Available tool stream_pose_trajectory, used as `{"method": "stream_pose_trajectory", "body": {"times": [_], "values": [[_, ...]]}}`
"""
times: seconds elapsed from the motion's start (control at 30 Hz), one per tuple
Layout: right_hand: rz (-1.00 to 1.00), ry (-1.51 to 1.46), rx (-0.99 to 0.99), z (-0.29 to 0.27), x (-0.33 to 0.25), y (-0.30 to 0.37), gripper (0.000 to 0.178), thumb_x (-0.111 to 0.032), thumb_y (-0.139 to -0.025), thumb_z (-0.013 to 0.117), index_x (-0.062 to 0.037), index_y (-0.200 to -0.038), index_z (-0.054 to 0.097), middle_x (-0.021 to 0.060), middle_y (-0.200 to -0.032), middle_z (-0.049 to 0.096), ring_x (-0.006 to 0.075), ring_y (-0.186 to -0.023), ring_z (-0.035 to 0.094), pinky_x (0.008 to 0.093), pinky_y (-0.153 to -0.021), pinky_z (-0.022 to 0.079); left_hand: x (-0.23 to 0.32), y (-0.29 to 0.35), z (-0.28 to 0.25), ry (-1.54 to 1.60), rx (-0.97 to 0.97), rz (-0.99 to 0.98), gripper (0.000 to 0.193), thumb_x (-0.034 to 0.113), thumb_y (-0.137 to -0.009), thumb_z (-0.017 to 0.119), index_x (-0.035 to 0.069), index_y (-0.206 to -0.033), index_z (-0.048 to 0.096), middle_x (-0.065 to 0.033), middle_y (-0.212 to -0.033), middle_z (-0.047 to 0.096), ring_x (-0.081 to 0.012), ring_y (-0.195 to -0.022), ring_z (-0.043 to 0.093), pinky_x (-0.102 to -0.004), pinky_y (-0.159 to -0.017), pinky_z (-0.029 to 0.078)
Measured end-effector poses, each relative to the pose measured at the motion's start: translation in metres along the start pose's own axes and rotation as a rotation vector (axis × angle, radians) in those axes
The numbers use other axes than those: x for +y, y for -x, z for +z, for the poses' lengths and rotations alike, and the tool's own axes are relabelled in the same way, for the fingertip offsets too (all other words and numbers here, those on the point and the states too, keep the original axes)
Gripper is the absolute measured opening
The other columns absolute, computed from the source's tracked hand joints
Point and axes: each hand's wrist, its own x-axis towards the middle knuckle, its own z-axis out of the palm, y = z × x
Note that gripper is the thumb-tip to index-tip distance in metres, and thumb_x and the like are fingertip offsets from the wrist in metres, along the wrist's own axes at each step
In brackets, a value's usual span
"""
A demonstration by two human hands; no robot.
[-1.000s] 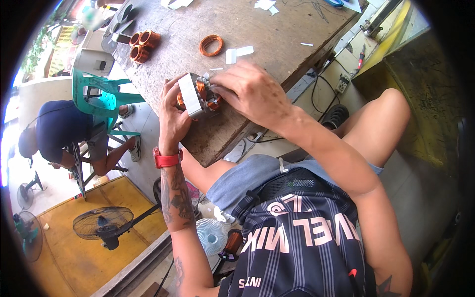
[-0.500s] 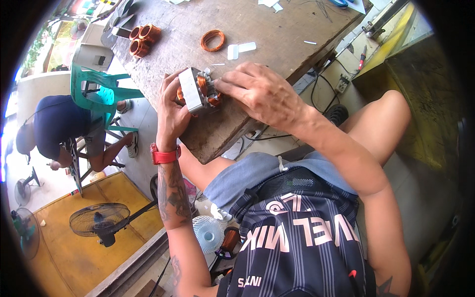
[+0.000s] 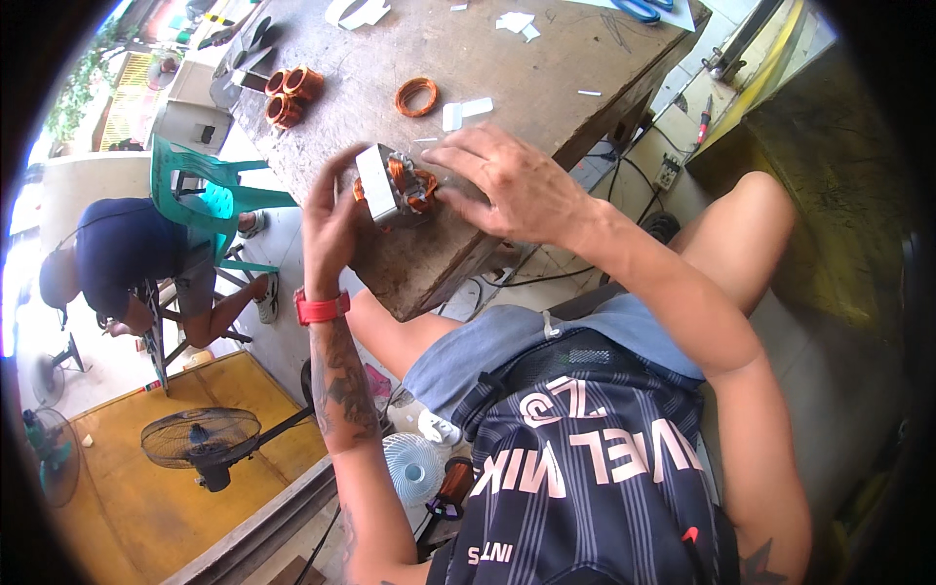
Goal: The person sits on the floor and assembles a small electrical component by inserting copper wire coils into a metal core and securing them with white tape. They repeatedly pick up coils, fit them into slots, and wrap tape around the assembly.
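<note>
wound metal core [image 3: 380, 185] near the close corner of the wooden table [image 3: 546, 88], between both hands. pale flat face toward the camera, long edge of that face running away from the body, far end leaning slightly left; orange showing at both ends, a small patch toward the left, the larger bundle of copper windings [image 3: 422, 185] toward the right.

left hand [image 3: 329, 219] nearer to the metal body: close alongside its left end, fingers curved round the far part, thumb along the near part. blurred there; cannot tell whether pressing firmly or only resting. right hand [image 3: 507, 185] opposite, back of the hand upward, fingers and thumb spread, with the gap opening left onto the copper windings. nothing visibly pinched in that gap. thumb tip just beside the windings; cannot tell whether touching. from that spread, then, core directly to the left, winding end foremost, metal body behind.

farther off on the same wood: a loose ring of copper wire [image 3: 417, 97] beyond the core, white slips [image 3: 475, 107] just right of the ring, a cluster of copper coils [image 3: 292, 95] farther left, well apart from both hands. red watch [image 3: 322, 308] on the left wrist.
</note>
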Motion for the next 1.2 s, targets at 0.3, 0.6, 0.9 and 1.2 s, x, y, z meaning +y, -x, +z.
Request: {"method": "stream_pose_trajectory", "body": {"times": [0.3,0.6,0.9,1.2], "values": [[0.017,0.15,-0.046,0.007,-0.022,0.005,0.075,-0.053,-0.092,0.079,-0.004,-0.145,0.061,0.0145,-0.13,0.065,0.0316,-0.124,0.06,0.0437,-0.11,0.048,0.063,0.013,0.022,-0.246,-0.152,0.232,0.106,0.02,-0.074,0.1,0.005,-0.159,0.039,-0.0171,-0.154,0.05,-0.0309,-0.141,0.053,-0.0449,-0.11,0.055],[0.191,0.067,0.142,0.027,-0.032,-0.021,0.069,-0.059,-0.08,0.087,-0.006,-0.116,0.063,0.0129,-0.112,0.063,0.0309,-0.108,0.06,0.0438,-0.099,0.051,0.079,0.028,0.05,0.091,0.212,-0.112,0.098,0.032,-0.084,0.096,0.0,-0.157,0.039,-0.0156,-0.108,0.068,-0.0198,-0.094,0.073,-0.0289,-0.075,0.06],[0.214,0.027,0.009,0.026,-0.029,-0.024,0.066,-0.049,-0.08,0.09,-0.0038,-0.118,0.061,0.0181,-0.114,0.064,0.037,-0.111,0.063,0.0477,-0.098,0.052,0.064,0.017,0.039,0.083,0.223,-0.129,0.095,0.034,-0.083,0.096,-0.001,-0.155,0.044,-0.0208,-0.115,0.068,-0.0238,-0.098,0.073,-0.0335,-0.083,0.059],[0.157,0.131,-0.036,-0.014,-0.023,-0.022,0.061,-0.052,-0.092,0.081,-0.0006,-0.119,0.065,0.0168,-0.109,0.07,0.0359,-0.105,0.066,0.0479,-0.1,0.05,0.069,0.005,0.032,-0.555,0.168,0.306,0.103,0.022,-0.073,0.099,0.004,-0.158,0.044,-0.0179,-0.148,0.056,-0.0291,-0.13,0.063,-0.0423,-0.105,0.055]]}}
